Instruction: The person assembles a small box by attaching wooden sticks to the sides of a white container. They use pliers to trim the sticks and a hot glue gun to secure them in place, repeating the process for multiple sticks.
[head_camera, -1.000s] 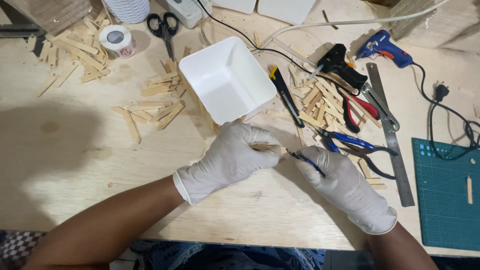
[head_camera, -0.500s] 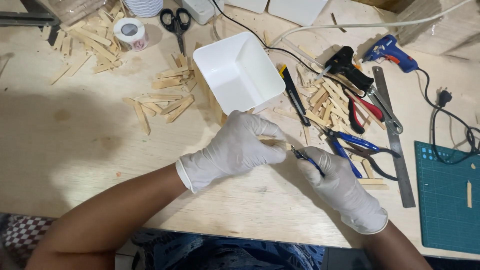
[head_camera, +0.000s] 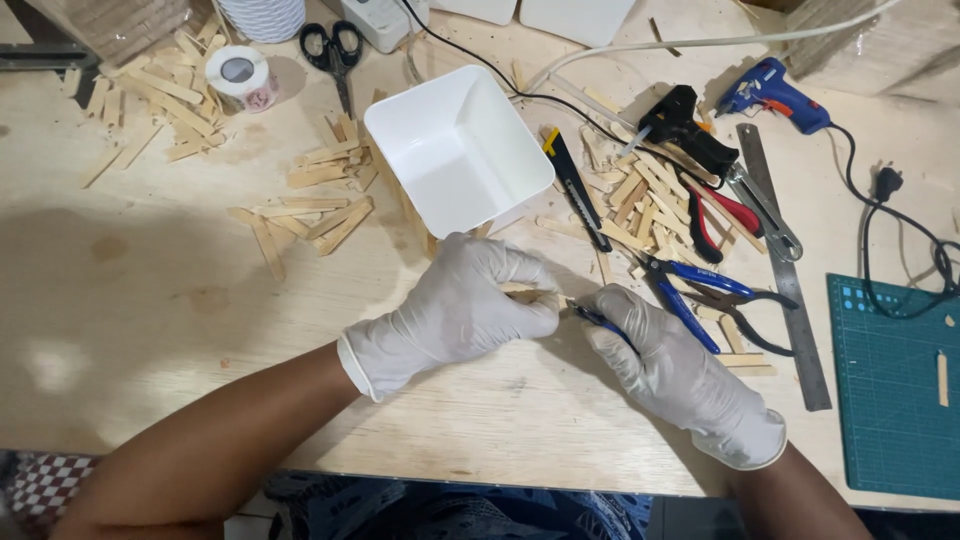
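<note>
Two gloved hands, fingers clamped on a wooden stick (head_camera: 525, 293) and small pliers (head_camera: 598, 320), white tub (head_camera: 455, 150) just beyond.

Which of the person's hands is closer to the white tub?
Left. The left hand lies just below the white tub, its knuckles almost at the tub's near corner. The right hand sits farther off, below and to the tub's right, holding a small blue-handled tool.

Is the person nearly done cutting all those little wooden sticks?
Probably not. Short cut pieces already lie left of the white tub. Now the left hand holds one stick while the right hand works a small blue-handled tool at its end. A pile of sticks remains uncut.
</note>
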